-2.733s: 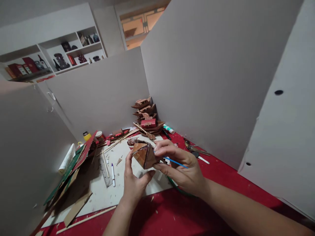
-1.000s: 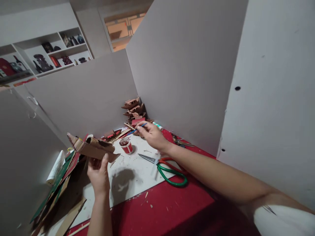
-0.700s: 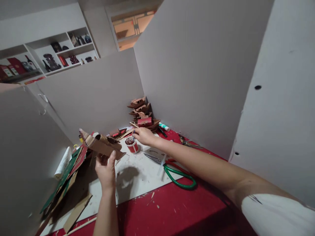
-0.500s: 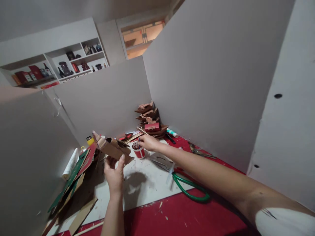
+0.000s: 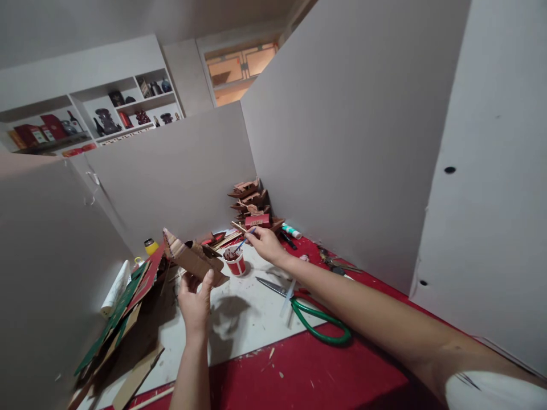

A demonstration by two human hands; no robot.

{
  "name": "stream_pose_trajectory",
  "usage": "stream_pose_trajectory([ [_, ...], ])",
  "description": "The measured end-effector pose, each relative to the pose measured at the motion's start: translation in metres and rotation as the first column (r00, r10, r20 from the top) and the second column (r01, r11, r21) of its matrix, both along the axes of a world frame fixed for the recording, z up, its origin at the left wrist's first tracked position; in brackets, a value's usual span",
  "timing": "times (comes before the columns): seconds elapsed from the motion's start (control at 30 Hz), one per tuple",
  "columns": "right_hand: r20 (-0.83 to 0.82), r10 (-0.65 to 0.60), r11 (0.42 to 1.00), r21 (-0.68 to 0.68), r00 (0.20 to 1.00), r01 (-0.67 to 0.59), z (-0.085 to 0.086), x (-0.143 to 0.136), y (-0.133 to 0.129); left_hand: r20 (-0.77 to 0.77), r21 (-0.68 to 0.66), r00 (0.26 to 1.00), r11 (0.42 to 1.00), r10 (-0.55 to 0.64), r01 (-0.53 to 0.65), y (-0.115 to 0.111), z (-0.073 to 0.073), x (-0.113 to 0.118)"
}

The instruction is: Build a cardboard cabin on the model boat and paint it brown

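My left hand (image 5: pixel 195 296) is closed around a cardboard model boat (image 5: pixel 194 263), holding it tilted above the white board, its pointed end up to the left. Between thumb and fingers of my right hand (image 5: pixel 265 245) is a thin blue paintbrush (image 5: pixel 245 241). The brush slants down into a red and white paper cup (image 5: pixel 235 265), whose inside is smeared dark brown. The bristles are hidden in the cup. Large scissors (image 5: pixel 320 324) with green handles lie under my right forearm.
Stacked brown model boats (image 5: pixel 250 196) stand in the back corner by grey partition walls (image 5: pixel 188 171). Cardboard sheets (image 5: pixel 123 319) lean at the left near a yellow jar (image 5: pixel 151 246). A green and white tube (image 5: pixel 291 230) lies at the right. A white board (image 5: pixel 252 319) covers part of the red table.
My right hand has lifted slightly from the cup rim, so more of the blue brush shows. My left hand still holds the boat in much the same pose. The view has shifted a little.
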State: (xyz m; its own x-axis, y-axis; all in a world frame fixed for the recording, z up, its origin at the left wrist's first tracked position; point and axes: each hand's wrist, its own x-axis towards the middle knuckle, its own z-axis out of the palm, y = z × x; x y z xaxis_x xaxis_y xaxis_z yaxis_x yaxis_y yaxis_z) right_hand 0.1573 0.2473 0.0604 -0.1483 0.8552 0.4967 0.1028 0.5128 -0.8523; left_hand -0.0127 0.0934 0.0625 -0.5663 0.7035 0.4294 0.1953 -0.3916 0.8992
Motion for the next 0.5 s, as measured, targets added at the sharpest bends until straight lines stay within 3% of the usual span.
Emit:
stream_pose_trajectory([
  [0.1, -0.215, -0.011, 0.999, -0.045, 0.977, 0.002, -0.002, 0.005, -0.001, -0.017, -0.033, 1.000, 0.999, -0.001, 0.001, 0.002, -0.003, -0.002],
  [0.23, -0.480, -0.014, 0.996, -0.087, 0.877, -0.032, 0.008, 0.018, -0.014, -0.049, -0.079, 0.998, 0.996, -0.048, 0.044, 0.004, -0.007, -0.002],
  [0.5, -0.722, 0.092, 0.993, 0.012, 0.685, -0.120, 0.047, 0.053, -0.084, -0.142, -0.149, 0.966, 0.969, -0.217, 0.196, 0.002, -0.013, 0.011],
])
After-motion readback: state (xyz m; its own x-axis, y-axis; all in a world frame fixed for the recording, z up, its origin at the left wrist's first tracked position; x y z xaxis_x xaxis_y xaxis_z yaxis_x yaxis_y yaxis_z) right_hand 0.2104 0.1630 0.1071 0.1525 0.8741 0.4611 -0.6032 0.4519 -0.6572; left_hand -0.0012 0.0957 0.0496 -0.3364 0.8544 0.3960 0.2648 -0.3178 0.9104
